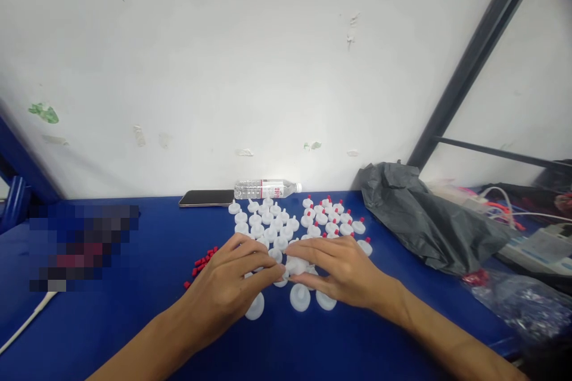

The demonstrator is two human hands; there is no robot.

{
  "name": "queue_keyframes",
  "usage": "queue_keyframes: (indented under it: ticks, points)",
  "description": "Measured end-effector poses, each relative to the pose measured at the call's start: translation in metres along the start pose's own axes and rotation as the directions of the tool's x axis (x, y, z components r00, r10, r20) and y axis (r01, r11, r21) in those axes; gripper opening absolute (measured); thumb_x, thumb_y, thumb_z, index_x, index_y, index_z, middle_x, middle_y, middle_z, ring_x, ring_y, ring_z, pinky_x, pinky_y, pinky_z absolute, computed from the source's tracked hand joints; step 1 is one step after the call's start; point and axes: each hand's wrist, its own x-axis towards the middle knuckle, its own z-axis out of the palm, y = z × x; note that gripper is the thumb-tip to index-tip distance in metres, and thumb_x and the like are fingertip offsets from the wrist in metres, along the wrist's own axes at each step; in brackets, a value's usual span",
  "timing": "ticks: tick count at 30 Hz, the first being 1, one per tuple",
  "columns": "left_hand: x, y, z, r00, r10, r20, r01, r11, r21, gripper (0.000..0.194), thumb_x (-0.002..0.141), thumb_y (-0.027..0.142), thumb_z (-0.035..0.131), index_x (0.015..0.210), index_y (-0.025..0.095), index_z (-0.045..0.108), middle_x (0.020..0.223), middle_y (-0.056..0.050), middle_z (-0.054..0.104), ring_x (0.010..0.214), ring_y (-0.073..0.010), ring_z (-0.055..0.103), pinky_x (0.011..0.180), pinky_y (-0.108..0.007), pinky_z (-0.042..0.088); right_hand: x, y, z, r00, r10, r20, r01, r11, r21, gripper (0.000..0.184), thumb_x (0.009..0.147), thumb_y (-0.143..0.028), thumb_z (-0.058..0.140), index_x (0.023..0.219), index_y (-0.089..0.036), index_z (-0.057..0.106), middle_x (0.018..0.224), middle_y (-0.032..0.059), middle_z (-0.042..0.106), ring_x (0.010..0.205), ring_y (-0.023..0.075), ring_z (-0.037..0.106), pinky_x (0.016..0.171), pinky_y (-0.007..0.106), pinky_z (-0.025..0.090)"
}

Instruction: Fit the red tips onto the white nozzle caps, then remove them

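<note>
My right hand is closed, with thumb and fingers around a white nozzle cap. My left hand meets it from the other side, fingers bent and thumb tip against or very near that cap. Whatever the left fingertips hold is hidden. Beyond both hands stand several white nozzle caps with bare spouts. To the right are white nozzle caps with red tips on their spouts. Loose red tips lie left of my left hand. A few white caps lie closer to me.
At the wall lie a clear water bottle on its side and a phone. A dark grey plastic bag rests on the right of the blue table, beside a clear bag and cables. A white cable runs at the left.
</note>
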Motion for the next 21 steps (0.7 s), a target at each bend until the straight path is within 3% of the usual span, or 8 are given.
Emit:
queue_keyframes:
  ticks: [5, 9, 12, 16, 21]
  points:
    - [0.001, 0.000, 0.001, 1.000, 0.004, -0.002, -0.004, 0.998, -0.058, 0.034, 0.090, 0.003, 0.052, 0.114, 0.025, 0.061, 0.096, -0.003, 0.074, 0.090, -0.0184, 0.063, 0.079, -0.038, 0.049, 0.001, 0.001, -0.002, 0.999, -0.050, -0.006, 0.050, 0.998, -0.031, 0.033, 0.096, -0.036, 0.058, 0.124, -0.020, 0.059, 0.114, 0.0038, 0.072, 0.095, 0.0144, 0.071, 0.074, 0.023, 0.057]
    - [0.004, 0.002, 0.000, 0.998, -0.023, -0.062, 0.019, 0.998, -0.063, 0.027, 0.090, 0.012, 0.061, 0.113, 0.023, 0.062, 0.093, -0.002, 0.071, 0.088, -0.0178, 0.061, 0.077, -0.035, 0.050, 0.003, 0.002, -0.004, 0.991, -0.127, -0.044, 0.123, 0.989, -0.079, 0.032, 0.097, -0.034, 0.057, 0.125, -0.018, 0.059, 0.116, 0.0041, 0.071, 0.096, 0.0119, 0.070, 0.070, 0.020, 0.058]
    - [0.006, 0.004, -0.004, 0.995, -0.080, -0.061, 0.079, 0.996, -0.029, 0.037, 0.089, 0.021, 0.064, 0.125, 0.025, 0.056, 0.106, -0.006, 0.068, 0.097, -0.0208, 0.059, 0.084, -0.038, 0.052, 0.005, 0.002, -0.007, 0.982, -0.173, -0.080, 0.166, 0.982, -0.089, 0.033, 0.097, -0.033, 0.058, 0.125, -0.016, 0.058, 0.115, 0.0054, 0.072, 0.096, 0.0104, 0.070, 0.073, 0.018, 0.058]
    - [0.003, 0.008, -0.007, 0.990, -0.134, 0.047, 0.135, 0.990, -0.028, 0.053, 0.092, 0.031, 0.060, 0.141, 0.027, 0.041, 0.130, -0.009, 0.061, 0.123, -0.0274, 0.051, 0.101, -0.049, 0.047, 0.007, 0.002, -0.009, 0.974, -0.221, -0.059, 0.216, 0.974, -0.071, 0.038, 0.098, -0.032, 0.057, 0.131, -0.015, 0.054, 0.121, 0.0074, 0.070, 0.089, 0.0101, 0.070, 0.070, 0.019, 0.058]
    - [-0.003, 0.010, -0.005, 0.963, -0.197, 0.182, 0.219, 0.970, -0.110, 0.054, 0.095, 0.028, 0.053, 0.146, 0.032, 0.035, 0.142, -0.003, 0.056, 0.134, -0.0231, 0.046, 0.115, -0.050, 0.038, 0.003, -0.001, -0.006, 0.967, -0.242, -0.074, 0.237, 0.969, -0.064, 0.044, 0.096, -0.035, 0.059, 0.132, -0.012, 0.053, 0.115, 0.0082, 0.072, 0.076, 0.0113, 0.070, 0.057, 0.021, 0.056]
